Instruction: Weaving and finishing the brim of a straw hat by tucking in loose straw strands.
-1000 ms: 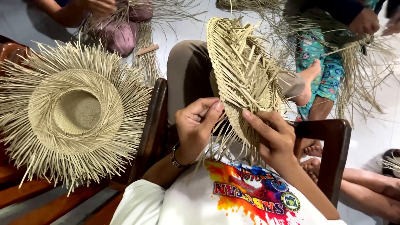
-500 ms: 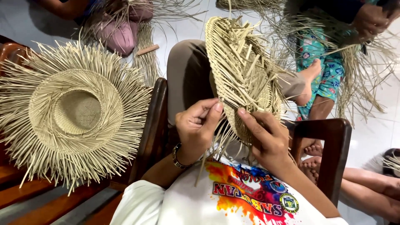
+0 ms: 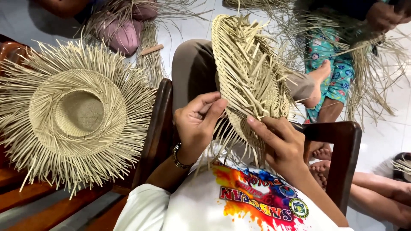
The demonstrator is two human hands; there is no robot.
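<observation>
- At centre frame I am watching my left hand (image 3: 198,121) and right hand (image 3: 280,143) pinching the lower edge of one half-woven straw hat (image 3: 246,77), fingers closed on its strands.
- It is standing on edge, its long axis running from top centre down toward me.
- At left, a second straw hat (image 3: 77,113) is lying flat, crown up, on the wooden bench (image 3: 38,205).
- I am counting two hats near me.

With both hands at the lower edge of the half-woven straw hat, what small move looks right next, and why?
Probably fold the next loose strand over and tuck it into the rim. The left hand and right hand pinch the woven hat at its lower edge, where unwoven strands hang free.
</observation>
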